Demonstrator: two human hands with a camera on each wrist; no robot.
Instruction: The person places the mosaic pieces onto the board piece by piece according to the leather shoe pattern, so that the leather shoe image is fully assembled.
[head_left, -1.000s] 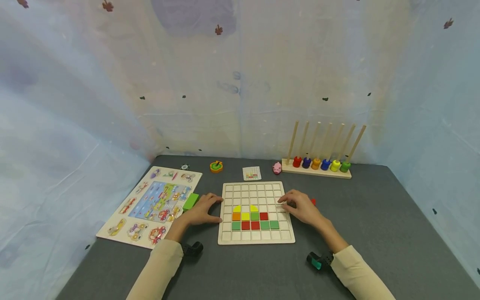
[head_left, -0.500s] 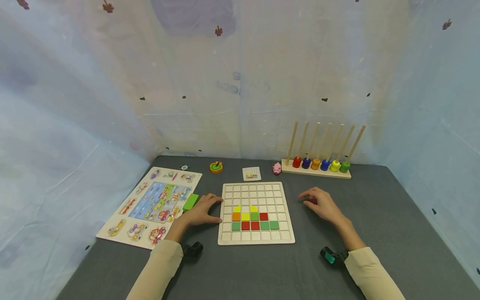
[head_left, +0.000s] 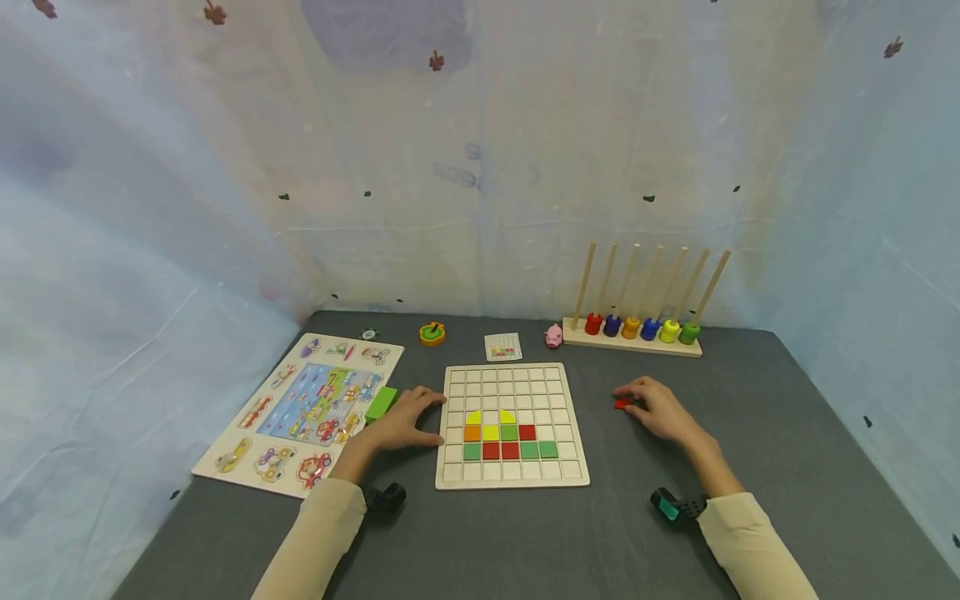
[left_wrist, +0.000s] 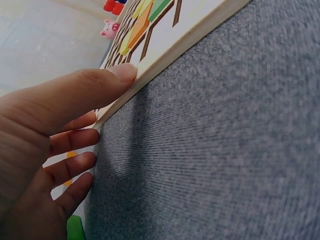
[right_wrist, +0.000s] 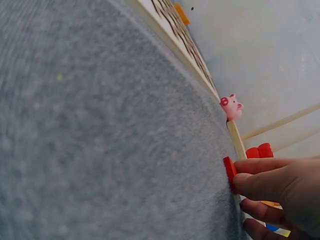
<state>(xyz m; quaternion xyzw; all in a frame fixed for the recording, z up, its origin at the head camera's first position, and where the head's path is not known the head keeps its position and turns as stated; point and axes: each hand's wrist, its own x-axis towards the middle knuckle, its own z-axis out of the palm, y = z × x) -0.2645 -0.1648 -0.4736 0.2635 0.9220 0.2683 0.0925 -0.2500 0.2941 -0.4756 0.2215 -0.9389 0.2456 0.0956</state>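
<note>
In the head view a wooden grid board [head_left: 542,385] lies in front of me, bearing yellow, orange, green and red tiles. My left hand [head_left: 401,421] rests at its left edge with spread fingers; in the left wrist view the thumb [left_wrist: 95,85] touches the board's rim. To the right of the board my right hand [head_left: 660,410] pinches a small red square tile [head_left: 622,403] between thumb and forefinger, at the table surface. Close up in the right wrist view, that red tile [right_wrist: 230,174] stands out past the fingertips, its far end hidden by them.
A vehicle picture puzzle [head_left: 262,379] and a green block [head_left: 382,403] lie left. Behind the board are a pattern card [head_left: 502,347], a pink pig [head_left: 553,336], an orange-and-green toy [head_left: 432,333] and a pegged stand [head_left: 633,340] with coloured rings.
My right hand has moved off the board's right edge, rightwards over the table, and has taken hold of the red tile lying there. The left hand has stayed still.
</note>
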